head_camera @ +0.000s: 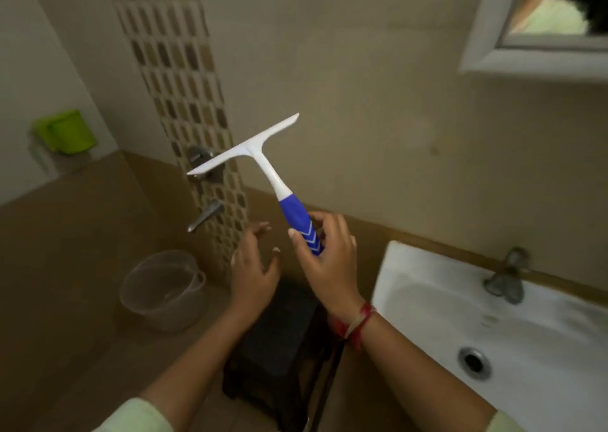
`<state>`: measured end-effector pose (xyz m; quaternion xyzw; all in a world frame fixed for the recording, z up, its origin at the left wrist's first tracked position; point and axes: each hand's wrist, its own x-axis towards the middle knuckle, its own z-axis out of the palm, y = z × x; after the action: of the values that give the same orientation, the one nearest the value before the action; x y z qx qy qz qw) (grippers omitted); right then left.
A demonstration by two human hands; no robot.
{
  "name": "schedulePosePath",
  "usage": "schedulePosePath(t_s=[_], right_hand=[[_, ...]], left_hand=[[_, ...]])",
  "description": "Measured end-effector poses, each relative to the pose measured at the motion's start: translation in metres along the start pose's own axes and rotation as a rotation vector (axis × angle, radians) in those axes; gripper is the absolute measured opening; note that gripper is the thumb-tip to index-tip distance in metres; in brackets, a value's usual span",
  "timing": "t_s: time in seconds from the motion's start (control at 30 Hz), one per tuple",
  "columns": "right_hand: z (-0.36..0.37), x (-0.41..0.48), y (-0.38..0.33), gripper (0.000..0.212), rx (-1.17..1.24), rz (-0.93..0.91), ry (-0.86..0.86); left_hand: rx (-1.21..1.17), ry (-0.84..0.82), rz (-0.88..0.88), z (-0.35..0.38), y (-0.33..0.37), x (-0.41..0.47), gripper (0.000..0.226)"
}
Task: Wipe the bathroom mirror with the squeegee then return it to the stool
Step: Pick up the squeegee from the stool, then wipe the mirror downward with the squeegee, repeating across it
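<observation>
My right hand grips the blue end of the squeegee, whose white blade points up and to the left in mid-air. Just left of the handle, my left hand hovers with fingers spread and holds nothing. The dark stool stands on the floor below both hands, partly hidden by my forearms. At the upper right hangs the white-framed mirror, far from the blade.
A white sink with a metal tap is at the right. On the floor at the left stands a clear bucket. Wall taps stick out of the mosaic tile strip. A green mug sits on a left shelf.
</observation>
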<state>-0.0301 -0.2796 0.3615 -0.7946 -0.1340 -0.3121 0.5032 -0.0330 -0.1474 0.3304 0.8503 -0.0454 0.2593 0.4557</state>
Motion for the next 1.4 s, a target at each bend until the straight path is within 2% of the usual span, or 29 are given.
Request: schedulePosePath(t_s=[0.13,0.27,0.37,0.57,0.83,1.03,1.2,1.4], right_hand=[[-0.072,0.020,-0.019,0.025,0.089,-0.072,0.127],[-0.141,0.046,-0.034,0.034,0.017,-0.175,0.253],[-0.188,0.068,-0.045,0.030,-0.036,-0.243,0.357],[-0.254,0.115,-0.071,0.038,-0.017,-0.348,0.506],[-0.311,0.190,-0.121,0.040,-0.066,-0.494,0.657],[-0.325,0.260,-0.161,0.039,-0.210,-0.600,0.798],[-0.314,0.304,-0.169,0.042,-0.381,-0.593,0.930],[-0.313,0.321,-0.166,0.043,-0.539,-0.580,1.026]], left_hand=[[-0.093,0.055,0.164,0.022,0.075,0.027,0.037],[-0.136,0.058,0.367,0.046,0.147,0.051,0.044],[-0.152,0.080,0.470,0.061,0.193,0.071,0.042],[-0.158,0.168,0.614,0.073,0.264,0.126,0.037],[-0.129,0.281,0.857,0.063,0.345,0.229,0.047],[-0.108,0.360,0.931,0.066,0.381,0.294,0.049],[-0.140,0.337,0.847,0.083,0.393,0.319,0.051],[-0.305,0.379,0.815,0.102,0.398,0.322,0.046]])
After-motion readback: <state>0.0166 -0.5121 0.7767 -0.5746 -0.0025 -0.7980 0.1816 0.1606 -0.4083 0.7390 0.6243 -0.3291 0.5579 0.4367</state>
